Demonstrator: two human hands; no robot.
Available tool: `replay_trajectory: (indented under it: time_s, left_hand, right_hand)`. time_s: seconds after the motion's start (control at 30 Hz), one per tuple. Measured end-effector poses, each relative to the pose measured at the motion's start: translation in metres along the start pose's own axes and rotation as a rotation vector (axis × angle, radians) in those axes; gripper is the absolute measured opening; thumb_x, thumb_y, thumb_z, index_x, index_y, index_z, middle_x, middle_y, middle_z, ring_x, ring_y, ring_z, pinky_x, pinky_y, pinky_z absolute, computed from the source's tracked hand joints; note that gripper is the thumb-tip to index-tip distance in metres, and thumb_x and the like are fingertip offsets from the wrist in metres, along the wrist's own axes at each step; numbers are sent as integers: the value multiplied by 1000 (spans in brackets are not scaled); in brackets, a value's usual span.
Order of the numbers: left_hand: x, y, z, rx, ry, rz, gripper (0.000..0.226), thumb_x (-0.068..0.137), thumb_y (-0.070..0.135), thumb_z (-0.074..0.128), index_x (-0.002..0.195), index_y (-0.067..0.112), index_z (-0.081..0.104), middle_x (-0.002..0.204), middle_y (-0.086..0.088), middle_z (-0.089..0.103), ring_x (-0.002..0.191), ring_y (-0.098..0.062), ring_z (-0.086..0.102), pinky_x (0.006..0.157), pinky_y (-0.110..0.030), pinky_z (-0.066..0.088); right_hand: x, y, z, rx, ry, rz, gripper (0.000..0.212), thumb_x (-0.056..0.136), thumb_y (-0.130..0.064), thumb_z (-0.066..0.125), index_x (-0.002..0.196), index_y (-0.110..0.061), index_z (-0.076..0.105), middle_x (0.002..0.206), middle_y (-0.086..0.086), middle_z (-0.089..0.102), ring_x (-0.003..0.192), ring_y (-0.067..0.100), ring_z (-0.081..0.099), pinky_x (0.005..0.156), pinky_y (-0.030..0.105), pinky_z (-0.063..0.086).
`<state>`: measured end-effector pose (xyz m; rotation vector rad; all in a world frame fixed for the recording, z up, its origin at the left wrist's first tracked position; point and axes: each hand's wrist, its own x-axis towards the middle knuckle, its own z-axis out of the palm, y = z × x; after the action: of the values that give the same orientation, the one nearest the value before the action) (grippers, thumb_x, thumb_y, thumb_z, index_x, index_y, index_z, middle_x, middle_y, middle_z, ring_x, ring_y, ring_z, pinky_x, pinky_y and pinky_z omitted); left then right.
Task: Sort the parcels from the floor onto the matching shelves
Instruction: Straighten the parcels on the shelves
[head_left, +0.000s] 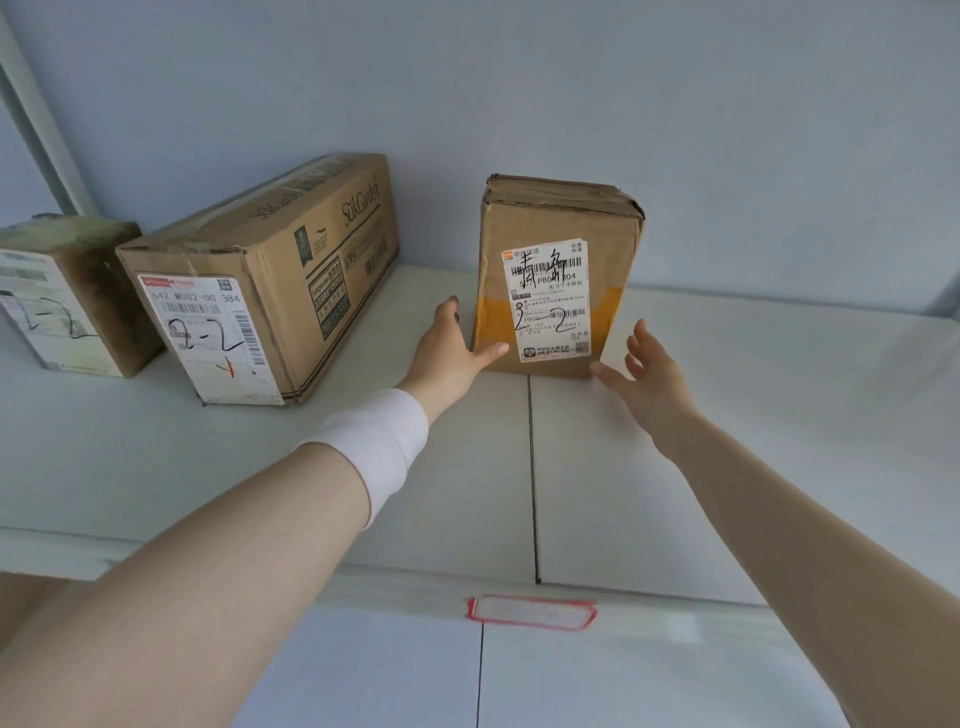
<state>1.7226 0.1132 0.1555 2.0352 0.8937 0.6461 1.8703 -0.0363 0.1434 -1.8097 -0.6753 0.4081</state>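
A brown cardboard parcel (558, 275) stands upright on the white shelf (727, 415), its white label marked "2-2" facing me. My left hand (451, 349) lies against the parcel's lower left side, fingers straight and thumb touching its front corner. Just off the lower right corner, my right hand (647, 364) hovers with spread, relaxed fingers, not touching the box. A white band wraps my left wrist.
A long cardboard box (270, 280) labelled "2-2" lies to the left, and a smaller box (67, 301) sits at the far left. A red-bordered tag (531, 612) is stuck on the shelf's front edge. Bare shelf stretches to the right, with a wall behind.
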Motion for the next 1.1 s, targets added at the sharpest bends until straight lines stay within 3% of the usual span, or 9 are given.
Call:
replay_trajectory:
  time_s: [0.47, 0.77, 0.93, 1.1]
  left_hand:
    - [-110, -33, -80, -18, -56, 162, 82, 84, 31, 68, 147, 9, 21, 153, -10, 30, 139, -24, 34, 113, -32, 28]
    - [-153, -53, -124, -14, 37, 95, 78, 85, 28, 68, 146, 9, 23, 152, -9, 32, 139, -21, 34, 114, -31, 27]
    - [-162, -79, -148, 29, 84, 19, 79, 85, 30, 67, 147, 10, 22, 152, -7, 33, 138, -22, 34, 112, -31, 28]
    - [-154, -101, -175, 31, 116, -64, 82, 85, 29, 68, 147, 10, 19, 152, -9, 33, 138, -25, 35, 111, -35, 30]
  right_hand:
    - [-144, -39, 37, -54, 127, -11, 81, 85, -22, 67, 150, -18, 19, 153, 3, 32, 139, 16, 34, 108, 28, 29]
    - [-177, -57, 72, -41, 10, -45, 77, 85, -20, 67, 148, -16, 24, 151, 4, 35, 139, 18, 35, 109, 28, 30]
    - [-181, -56, 105, 9, -81, -56, 76, 85, -21, 68, 148, -16, 25, 151, 2, 36, 139, 17, 34, 98, 20, 29]
    - [-174, -61, 140, 7, -150, -59, 79, 84, -24, 69, 149, -17, 25, 151, 1, 36, 139, 17, 34, 103, 23, 30]
